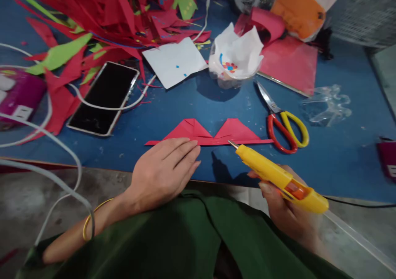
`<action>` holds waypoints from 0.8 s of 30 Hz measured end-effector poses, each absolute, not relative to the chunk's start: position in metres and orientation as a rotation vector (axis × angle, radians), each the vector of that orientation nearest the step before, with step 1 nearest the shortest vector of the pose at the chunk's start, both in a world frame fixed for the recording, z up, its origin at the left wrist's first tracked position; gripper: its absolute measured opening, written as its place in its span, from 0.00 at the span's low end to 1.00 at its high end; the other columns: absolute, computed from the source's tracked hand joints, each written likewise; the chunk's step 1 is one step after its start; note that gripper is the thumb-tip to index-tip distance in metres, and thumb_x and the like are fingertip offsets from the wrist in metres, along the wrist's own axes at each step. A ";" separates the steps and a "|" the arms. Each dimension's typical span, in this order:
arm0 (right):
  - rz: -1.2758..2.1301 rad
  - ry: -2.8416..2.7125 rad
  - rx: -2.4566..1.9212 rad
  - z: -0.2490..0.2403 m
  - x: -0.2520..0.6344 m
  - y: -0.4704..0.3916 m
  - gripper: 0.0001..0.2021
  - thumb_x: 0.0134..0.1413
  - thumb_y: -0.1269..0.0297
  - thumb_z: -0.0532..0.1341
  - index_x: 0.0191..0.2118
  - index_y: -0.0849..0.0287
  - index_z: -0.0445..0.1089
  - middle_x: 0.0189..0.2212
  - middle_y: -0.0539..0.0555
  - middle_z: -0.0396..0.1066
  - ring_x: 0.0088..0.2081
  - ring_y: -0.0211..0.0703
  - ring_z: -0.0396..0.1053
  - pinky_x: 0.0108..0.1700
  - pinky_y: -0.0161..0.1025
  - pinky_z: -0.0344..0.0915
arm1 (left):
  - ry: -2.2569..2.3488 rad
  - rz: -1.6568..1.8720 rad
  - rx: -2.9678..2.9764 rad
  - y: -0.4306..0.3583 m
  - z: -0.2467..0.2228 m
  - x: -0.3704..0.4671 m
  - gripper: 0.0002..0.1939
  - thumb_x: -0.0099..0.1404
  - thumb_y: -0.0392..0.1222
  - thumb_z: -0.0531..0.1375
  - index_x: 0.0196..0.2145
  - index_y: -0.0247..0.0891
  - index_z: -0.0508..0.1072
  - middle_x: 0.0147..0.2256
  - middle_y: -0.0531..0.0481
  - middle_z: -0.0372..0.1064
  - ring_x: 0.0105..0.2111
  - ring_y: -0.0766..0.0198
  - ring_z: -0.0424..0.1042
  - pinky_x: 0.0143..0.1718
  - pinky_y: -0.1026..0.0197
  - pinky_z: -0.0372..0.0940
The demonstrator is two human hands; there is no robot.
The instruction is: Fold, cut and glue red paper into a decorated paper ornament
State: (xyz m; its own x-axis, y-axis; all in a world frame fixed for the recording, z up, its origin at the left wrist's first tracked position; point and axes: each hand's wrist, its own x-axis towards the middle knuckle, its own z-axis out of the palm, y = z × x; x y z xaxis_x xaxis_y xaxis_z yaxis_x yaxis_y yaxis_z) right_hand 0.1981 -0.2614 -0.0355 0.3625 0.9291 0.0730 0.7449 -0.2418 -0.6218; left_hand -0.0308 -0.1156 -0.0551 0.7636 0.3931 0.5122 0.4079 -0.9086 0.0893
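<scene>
A folded red paper strip (235,131) with two peaked humps lies along the front of the blue table. My left hand (167,167) rests flat on its left part, fingers stretched out and holding nothing. In my right hand (284,209) is a yellow glue gun (272,172), gripped round its handle. Its metal nozzle points left and meets the strip's lower band right of the middle; whether it touches cannot be made out. A clear glue stick (355,231) sticks out of the gun's back end. My palm and the gun's body hide most of my right fingers.
Scissors (275,110) with red and yellow handles lie right of the strip. A phone (103,97) with a white cable across it lies left. Behind are a white paper-lined cup (235,60), a white card (176,62), red paper scraps (114,11) and clear plastic (329,106).
</scene>
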 end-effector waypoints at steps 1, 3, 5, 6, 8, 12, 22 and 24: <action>0.447 -1.496 -2.042 -0.035 0.196 -0.258 0.05 0.59 0.58 0.60 0.35 0.52 0.71 0.30 0.52 0.74 0.26 0.44 0.71 0.25 0.40 0.65 | -0.707 -0.838 -2.913 -0.116 -0.055 -0.037 0.10 0.67 0.35 0.62 0.46 0.33 0.77 0.44 0.45 0.80 0.43 0.56 0.79 0.47 0.54 0.75; 0.486 -1.570 -2.003 -0.035 0.190 -0.249 0.05 0.58 0.58 0.61 0.34 0.51 0.70 0.31 0.53 0.76 0.29 0.47 0.74 0.25 0.39 0.65 | -0.796 -0.837 -2.886 -0.116 -0.055 -0.052 0.10 0.66 0.34 0.62 0.45 0.35 0.78 0.44 0.46 0.80 0.43 0.55 0.79 0.47 0.53 0.75; 0.511 -1.614 -1.948 -0.033 0.183 -0.239 0.06 0.60 0.57 0.61 0.34 0.51 0.70 0.33 0.53 0.77 0.32 0.46 0.76 0.25 0.37 0.65 | -0.865 -0.849 -2.867 -0.116 -0.057 -0.066 0.10 0.65 0.33 0.63 0.44 0.36 0.78 0.44 0.46 0.80 0.44 0.54 0.79 0.47 0.52 0.75; 0.521 -1.641 -1.918 -0.032 0.178 -0.234 0.07 0.60 0.56 0.61 0.34 0.52 0.70 0.33 0.53 0.77 0.32 0.45 0.76 0.24 0.36 0.65 | -0.887 -0.861 -2.864 -0.116 -0.058 -0.072 0.11 0.65 0.33 0.63 0.45 0.37 0.78 0.44 0.46 0.80 0.44 0.54 0.79 0.47 0.51 0.75; 0.534 -1.703 -1.872 -0.029 0.169 -0.224 0.09 0.62 0.54 0.60 0.35 0.52 0.70 0.31 0.52 0.77 0.28 0.42 0.75 0.24 0.34 0.64 | -0.891 -0.892 -2.871 -0.116 -0.062 -0.081 0.14 0.64 0.32 0.63 0.47 0.37 0.78 0.46 0.46 0.80 0.47 0.54 0.78 0.48 0.51 0.75; 0.541 -1.803 -1.824 -0.028 0.153 -0.210 0.12 0.63 0.51 0.59 0.36 0.53 0.69 0.26 0.48 0.75 0.24 0.38 0.72 0.24 0.34 0.62 | -0.773 -0.950 -2.900 -0.115 -0.069 -0.090 0.17 0.64 0.32 0.63 0.50 0.33 0.76 0.48 0.42 0.79 0.50 0.52 0.77 0.51 0.52 0.74; 0.506 -1.933 -1.747 -0.030 0.133 -0.194 0.14 0.65 0.52 0.59 0.31 0.55 0.63 0.21 0.44 0.63 0.20 0.32 0.62 0.23 0.31 0.57 | -0.764 -1.015 -2.934 -0.115 -0.079 -0.098 0.14 0.63 0.33 0.64 0.47 0.29 0.77 0.44 0.40 0.79 0.48 0.52 0.78 0.54 0.53 0.73; 0.463 -1.968 -1.745 -0.030 0.132 -0.193 0.15 0.65 0.52 0.58 0.30 0.55 0.63 0.20 0.43 0.62 0.18 0.32 0.60 0.22 0.31 0.56 | -0.774 -1.018 -2.937 -0.115 -0.080 -0.099 0.15 0.63 0.34 0.64 0.48 0.31 0.77 0.44 0.42 0.79 0.48 0.53 0.78 0.53 0.53 0.74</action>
